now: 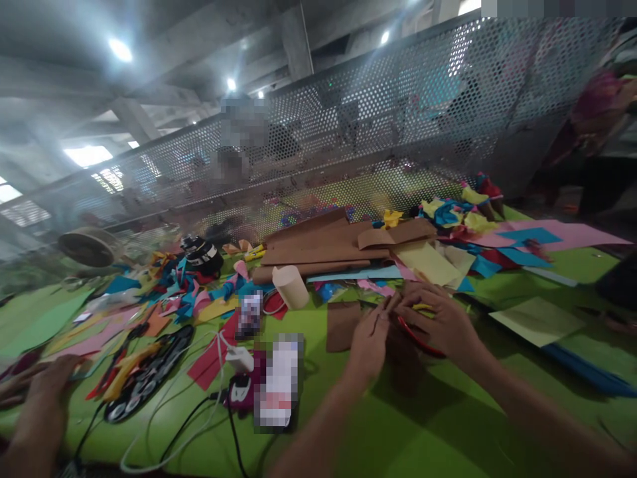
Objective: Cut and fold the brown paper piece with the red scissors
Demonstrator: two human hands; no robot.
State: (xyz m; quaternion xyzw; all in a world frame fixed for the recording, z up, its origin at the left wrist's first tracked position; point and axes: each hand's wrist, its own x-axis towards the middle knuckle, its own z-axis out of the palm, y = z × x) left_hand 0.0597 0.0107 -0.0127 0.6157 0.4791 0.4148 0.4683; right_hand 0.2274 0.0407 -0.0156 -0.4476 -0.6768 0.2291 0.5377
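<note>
My left hand [369, 340] pinches the edge of a brown paper piece [344, 325] lying on the green table [428, 425]. My right hand [438, 317] is curled beside it, fingers wrapped round red-handled scissors [421, 340] whose blades are hidden by the fingers. Both hands meet just above the brown paper, near the table's middle. The picture is blurred by motion.
Long brown card sheets [323, 249], a cream paper roll [291, 287], coloured paper scraps [450, 219], a black tape dispenser [203, 255], cables and a charger [239, 358] litter the table. Another person's hand [47, 392] rests at the lower left. A perforated metal screen [398, 119] stands behind.
</note>
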